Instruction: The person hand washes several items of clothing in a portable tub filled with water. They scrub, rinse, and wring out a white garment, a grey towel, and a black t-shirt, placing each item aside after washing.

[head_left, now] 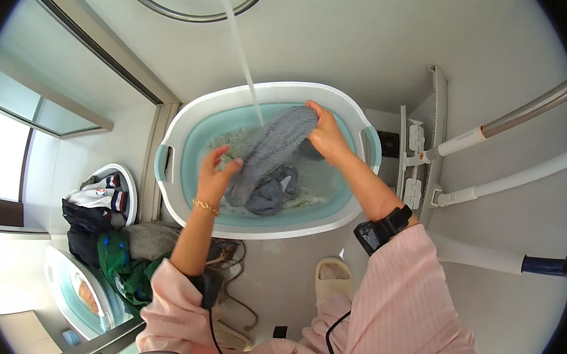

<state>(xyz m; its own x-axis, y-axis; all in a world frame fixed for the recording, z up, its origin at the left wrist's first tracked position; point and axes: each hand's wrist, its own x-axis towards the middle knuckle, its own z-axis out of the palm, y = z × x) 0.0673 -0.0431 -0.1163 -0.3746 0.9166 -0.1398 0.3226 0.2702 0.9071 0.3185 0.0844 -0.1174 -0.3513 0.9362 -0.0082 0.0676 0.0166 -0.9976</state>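
A white and turquoise plastic washtub (278,234) holds cloudy water and wet cloth. My right hand (325,132) grips the upper end of a wet grey garment (282,134), raised near the tub's right side. The garment slants down to the left into the water, where more dark grey fabric (265,195) lies, with a small white tag on it. My left hand (217,171) is at the garment's left edge, fingers apart, with nothing seen in its grasp. A stream of water (241,52) falls from above and meets the garment's left side.
At the left, dark, green and grey clothes (114,258) lie heaped by a white basket (133,189) and a turquoise tub (64,289). Flat mops with long poles (461,142) lean at the right. Cables hang from my arms; a brown cord (242,302) lies on the floor.
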